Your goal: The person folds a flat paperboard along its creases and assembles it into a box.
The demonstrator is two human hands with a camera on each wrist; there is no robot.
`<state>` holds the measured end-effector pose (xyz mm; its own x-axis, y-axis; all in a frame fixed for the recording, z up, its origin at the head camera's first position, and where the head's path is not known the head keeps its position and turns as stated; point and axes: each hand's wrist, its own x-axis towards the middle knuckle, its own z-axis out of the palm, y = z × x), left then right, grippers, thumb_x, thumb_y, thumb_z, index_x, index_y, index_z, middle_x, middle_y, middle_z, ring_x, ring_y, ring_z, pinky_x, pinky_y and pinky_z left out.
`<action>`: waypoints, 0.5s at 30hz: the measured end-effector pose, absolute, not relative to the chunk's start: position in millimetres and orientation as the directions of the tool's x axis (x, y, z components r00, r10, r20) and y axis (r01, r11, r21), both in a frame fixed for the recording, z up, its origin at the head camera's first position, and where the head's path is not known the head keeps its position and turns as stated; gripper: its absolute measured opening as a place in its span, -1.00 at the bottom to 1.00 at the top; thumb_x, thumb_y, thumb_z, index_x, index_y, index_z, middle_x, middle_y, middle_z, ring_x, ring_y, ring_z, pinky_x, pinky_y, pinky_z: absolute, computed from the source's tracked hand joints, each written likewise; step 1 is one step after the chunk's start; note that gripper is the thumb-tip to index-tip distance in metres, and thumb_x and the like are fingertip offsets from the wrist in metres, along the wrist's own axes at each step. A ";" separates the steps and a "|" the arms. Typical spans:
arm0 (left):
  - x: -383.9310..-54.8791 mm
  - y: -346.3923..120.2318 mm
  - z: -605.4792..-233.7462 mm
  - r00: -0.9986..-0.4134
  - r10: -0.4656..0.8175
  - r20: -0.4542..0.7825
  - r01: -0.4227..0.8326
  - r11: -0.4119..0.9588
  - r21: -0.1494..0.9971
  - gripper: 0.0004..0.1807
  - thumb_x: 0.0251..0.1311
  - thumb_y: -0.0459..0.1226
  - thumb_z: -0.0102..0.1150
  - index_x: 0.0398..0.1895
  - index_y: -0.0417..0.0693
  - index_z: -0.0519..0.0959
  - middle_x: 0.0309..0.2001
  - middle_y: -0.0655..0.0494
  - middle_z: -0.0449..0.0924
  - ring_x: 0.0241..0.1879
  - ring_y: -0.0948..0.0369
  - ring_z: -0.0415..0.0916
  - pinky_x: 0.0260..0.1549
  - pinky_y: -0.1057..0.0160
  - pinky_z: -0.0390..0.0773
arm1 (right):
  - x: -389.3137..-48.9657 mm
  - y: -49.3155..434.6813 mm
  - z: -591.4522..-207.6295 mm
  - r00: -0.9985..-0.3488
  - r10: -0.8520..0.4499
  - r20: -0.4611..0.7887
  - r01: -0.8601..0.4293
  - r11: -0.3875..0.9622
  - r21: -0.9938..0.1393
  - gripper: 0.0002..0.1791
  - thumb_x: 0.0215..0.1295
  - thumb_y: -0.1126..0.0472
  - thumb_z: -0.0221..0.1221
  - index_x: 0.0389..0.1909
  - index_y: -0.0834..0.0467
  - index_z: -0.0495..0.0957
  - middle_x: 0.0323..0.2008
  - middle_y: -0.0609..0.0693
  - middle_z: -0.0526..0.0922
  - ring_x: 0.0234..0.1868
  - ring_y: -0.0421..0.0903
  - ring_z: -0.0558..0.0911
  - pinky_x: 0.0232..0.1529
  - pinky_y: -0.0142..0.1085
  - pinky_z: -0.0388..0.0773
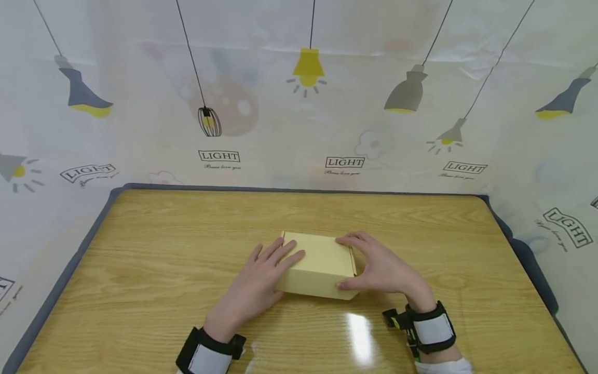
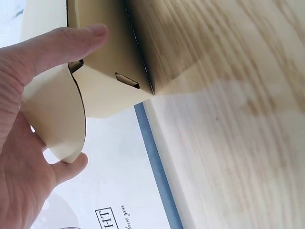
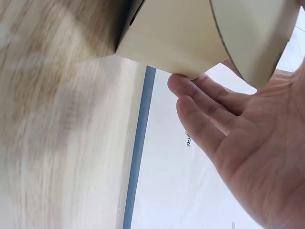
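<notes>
A pale yellow cardboard box [image 1: 317,254] sits on the wooden table, lid on top. My left hand [image 1: 254,283] holds its left end, fingers spread over the lid and thumb low at the side. In the left wrist view the thumb [image 2: 78,40] lies against a box wall with a small slot [image 2: 127,80], and a fingertip touches a rounded flap [image 2: 59,112] standing out from the box. My right hand [image 1: 385,265] grips the right end, thumb on the front wall and fingers at the back of the lid. Another rounded flap [image 3: 255,38] stands out beside the right palm.
The wooden table [image 1: 163,249] has a dark blue-grey edge [image 1: 299,190]. Behind it and at both sides hangs a pale sheet [image 1: 275,119] printed with lamps and lettering. Each wrist wears a black strap [image 1: 430,324] with a small camera. Light reflects off the tabletop near the front.
</notes>
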<state>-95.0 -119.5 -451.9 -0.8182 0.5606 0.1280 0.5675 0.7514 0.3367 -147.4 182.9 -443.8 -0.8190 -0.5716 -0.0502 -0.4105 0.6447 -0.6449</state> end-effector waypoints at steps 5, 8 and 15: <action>-94.8 -120.4 -451.5 -0.814 0.560 0.157 0.578 0.748 0.328 0.02 -0.10 -0.42 0.63 0.52 0.03 0.36 0.52 -0.05 0.30 0.52 -0.09 0.15 0.41 -0.34 0.17 | -146.5 182.5 -444.7 -0.825 -0.564 -0.035 -0.410 0.641 -0.648 0.05 -0.03 -0.30 0.54 0.45 0.08 0.42 0.40 0.12 0.39 0.36 0.18 0.43 0.30 0.16 0.45; -95.0 -120.5 -451.4 -0.815 0.558 0.156 0.575 0.745 0.338 0.02 -0.11 -0.43 0.63 0.51 0.03 0.37 0.51 -0.05 0.31 0.52 -0.09 0.16 0.41 -0.34 0.18 | -144.6 182.5 -444.3 -0.826 -0.564 -0.027 -0.418 0.643 -0.641 0.02 0.02 -0.33 0.50 0.44 0.09 0.43 0.42 0.14 0.38 0.37 0.21 0.41 0.31 0.18 0.44; -95.4 -120.4 -450.7 -0.819 0.552 0.154 0.567 0.742 0.359 0.02 -0.12 -0.44 0.64 0.51 0.03 0.39 0.51 -0.05 0.31 0.52 -0.09 0.16 0.42 -0.32 0.18 | -134.9 183.2 -438.7 -0.789 -0.612 0.054 -0.520 0.619 -0.589 -0.11 0.16 -0.22 0.47 0.42 0.15 0.47 0.46 0.18 0.38 0.46 0.23 0.33 0.41 0.18 0.32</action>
<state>-95.4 -120.4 -450.7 -0.8194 0.5521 0.1540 0.5670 0.7416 0.3586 -134.9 183.2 -438.7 -0.7892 -0.6118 0.0536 -0.5196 0.6187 -0.5893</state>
